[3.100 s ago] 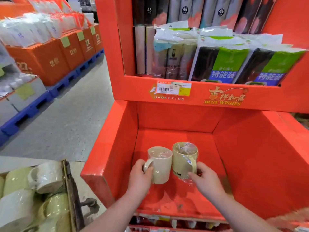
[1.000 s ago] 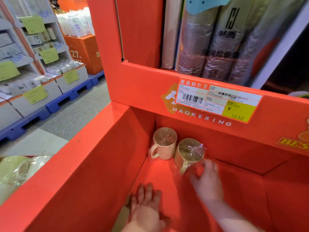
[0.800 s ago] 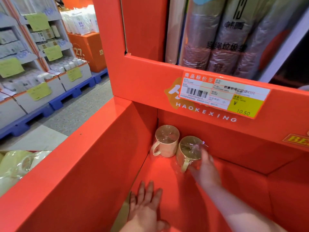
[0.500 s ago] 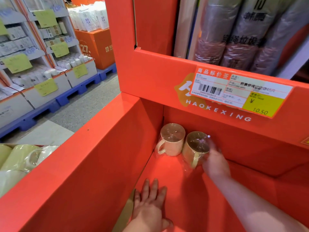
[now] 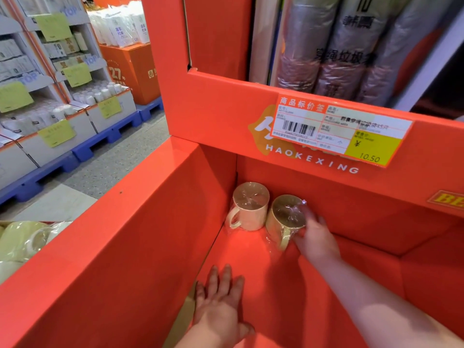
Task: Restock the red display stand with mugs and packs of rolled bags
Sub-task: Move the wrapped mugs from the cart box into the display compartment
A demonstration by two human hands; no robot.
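Note:
Two cream mugs wrapped in clear film stand in the far left corner of the red display stand's (image 5: 120, 247) lower bin. The left mug (image 5: 248, 209) sits against the corner with its handle pointing left. My right hand (image 5: 316, 237) grips the right mug (image 5: 285, 219) from its right side, fingers curled round it, handle facing me. My left hand (image 5: 221, 305) lies flat on the bin floor nearer to me, fingers spread, holding nothing. Packs of rolled bags (image 5: 334, 51) fill the shelf above.
A price label (image 5: 336, 129) is stuck on the upper shelf's front lip. More wrapped mugs (image 5: 22, 242) lie in a box at lower left outside the stand. Shelves of goods on blue pallets (image 5: 75, 156) line the aisle at left.
Both mugs went from mid-bin into the far left corner. My left hand let go and pressed flat on the floor. My right hand moved onto the right mug and closed round it.

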